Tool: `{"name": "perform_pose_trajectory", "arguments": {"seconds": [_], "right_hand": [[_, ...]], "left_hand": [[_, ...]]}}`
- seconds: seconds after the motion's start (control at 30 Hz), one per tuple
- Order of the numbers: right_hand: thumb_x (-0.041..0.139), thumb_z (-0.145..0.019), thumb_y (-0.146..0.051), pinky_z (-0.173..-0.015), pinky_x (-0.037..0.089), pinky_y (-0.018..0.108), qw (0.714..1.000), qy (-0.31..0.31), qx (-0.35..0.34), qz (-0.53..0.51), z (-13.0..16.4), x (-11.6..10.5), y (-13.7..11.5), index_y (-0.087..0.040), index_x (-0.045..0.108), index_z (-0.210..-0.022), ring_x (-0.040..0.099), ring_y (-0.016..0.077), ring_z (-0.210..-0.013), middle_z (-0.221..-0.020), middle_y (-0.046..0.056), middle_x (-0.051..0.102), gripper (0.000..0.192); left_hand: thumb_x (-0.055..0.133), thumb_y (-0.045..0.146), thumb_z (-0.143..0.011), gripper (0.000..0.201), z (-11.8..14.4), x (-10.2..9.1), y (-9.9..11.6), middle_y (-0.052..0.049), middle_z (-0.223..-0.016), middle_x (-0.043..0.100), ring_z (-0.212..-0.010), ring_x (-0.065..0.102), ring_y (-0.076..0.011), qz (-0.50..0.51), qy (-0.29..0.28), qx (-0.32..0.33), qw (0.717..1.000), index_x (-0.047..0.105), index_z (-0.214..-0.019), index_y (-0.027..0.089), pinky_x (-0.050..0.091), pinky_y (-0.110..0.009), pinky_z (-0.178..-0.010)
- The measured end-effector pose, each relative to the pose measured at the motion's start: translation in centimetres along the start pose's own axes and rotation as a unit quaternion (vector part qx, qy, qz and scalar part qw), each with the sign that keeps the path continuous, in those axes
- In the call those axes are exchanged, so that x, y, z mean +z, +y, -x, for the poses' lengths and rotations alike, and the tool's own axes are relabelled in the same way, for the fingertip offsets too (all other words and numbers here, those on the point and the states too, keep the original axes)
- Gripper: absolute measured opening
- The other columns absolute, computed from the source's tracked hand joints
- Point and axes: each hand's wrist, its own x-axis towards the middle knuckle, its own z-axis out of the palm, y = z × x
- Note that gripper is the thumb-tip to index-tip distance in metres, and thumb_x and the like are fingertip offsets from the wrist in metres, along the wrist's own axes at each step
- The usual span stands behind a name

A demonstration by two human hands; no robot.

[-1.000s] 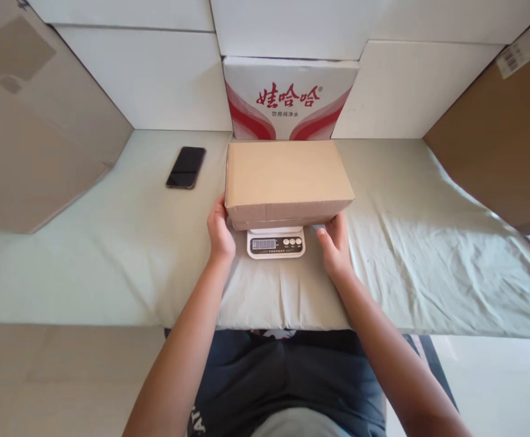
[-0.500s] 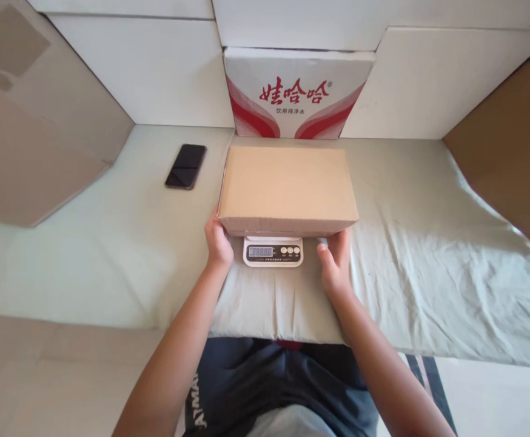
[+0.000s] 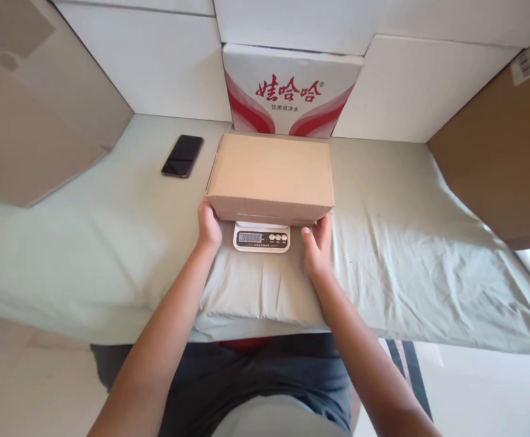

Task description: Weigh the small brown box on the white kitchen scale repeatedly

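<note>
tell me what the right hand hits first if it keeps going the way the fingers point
Probably the cardboard box: the right hand points away from the person at its near right corner, seemingly touching it already. Depth is hard to judge.

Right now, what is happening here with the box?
A person holds a brown box over a small white scale on a cloth-covered table. The left hand is at the box's near left corner, the right hand at its near right corner. The scale's display shows digits, too small to read. A phone lies to the left.
</note>
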Motion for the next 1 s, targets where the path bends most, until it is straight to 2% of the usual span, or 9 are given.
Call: {"name": "perform_pose_trajectory", "arguments": {"seconds": [0.23, 0.47, 0.57, 0.77, 1.0], "right_hand": [[0.067, -0.089, -0.066, -0.111, 0.054, 0.057, 1.000, 0.007, 0.003, 0.004, -0.48, -0.15, 0.13, -0.027, 0.056, -0.133, 0.062, 0.0322, -0.127, -0.135, 0.012, 0.064, 0.060], [0.067, -0.089, -0.066, -0.118, 0.052, 0.057, 1.000, 0.012, -0.006, 0.018, -0.79, -0.11, 0.11, -0.027, 0.055, -0.134, 0.060, 0.0327, -0.134, -0.137, 0.013, 0.064, 0.061], [0.067, -0.089, -0.064, -0.119, 0.051, 0.057, 1.000, 0.013, -0.004, 0.015, -0.85, -0.09, -0.01, -0.026, 0.055, -0.135, 0.059, 0.0326, -0.135, -0.137, 0.013, 0.064, 0.060], [0.066, -0.089, -0.063, -0.117, 0.051, 0.057, 1.000, 0.010, 0.005, 0.023, -0.86, -0.07, 0.07, -0.027, 0.054, -0.136, 0.061, 0.0323, -0.131, -0.134, 0.013, 0.065, 0.061], [0.066, -0.089, -0.065, -0.113, 0.053, 0.054, 0.998, 0.006, 0.003, 0.056, -0.89, -0.18, 0.35, -0.030, 0.053, -0.141, 0.061, 0.0316, -0.130, -0.141, 0.012, 0.062, 0.064]], "left_hand": [[0.064, 0.071, -0.089, 0.052, -0.05, 0.61, 0.05, -0.004, -0.092, 0.078, -0.095, 0.074, -0.0195, 0.023, 0.021, 0.008, 0.999, 0.072, -0.086, 0.020, 0.060, -0.026, -0.083], [0.060, 0.075, -0.090, 0.057, -0.12, 0.91, 0.27, -0.006, -0.096, 0.079, -0.099, 0.076, -0.0217, 0.011, 0.013, 0.016, 1.000, 0.075, -0.093, 0.020, 0.060, -0.028, -0.086], [0.062, 0.076, -0.089, 0.057, -0.11, 1.06, 0.57, -0.005, -0.096, 0.080, -0.098, 0.076, -0.0218, 0.019, 0.013, 0.009, 1.000, 0.075, -0.089, 0.020, 0.061, -0.029, -0.084], [0.061, 0.078, -0.089, 0.060, -0.20, 0.99, 0.61, -0.006, -0.096, 0.080, -0.100, 0.077, -0.0222, 0.019, 0.002, 0.005, 1.000, 0.076, -0.091, 0.020, 0.061, -0.028, -0.085], [0.059, 0.077, -0.091, 0.060, -0.03, 0.87, 0.52, -0.007, -0.097, 0.080, -0.103, 0.077, -0.0231, 0.018, -0.013, 0.002, 1.000, 0.076, -0.092, 0.020, 0.061, -0.029, -0.090]]}}
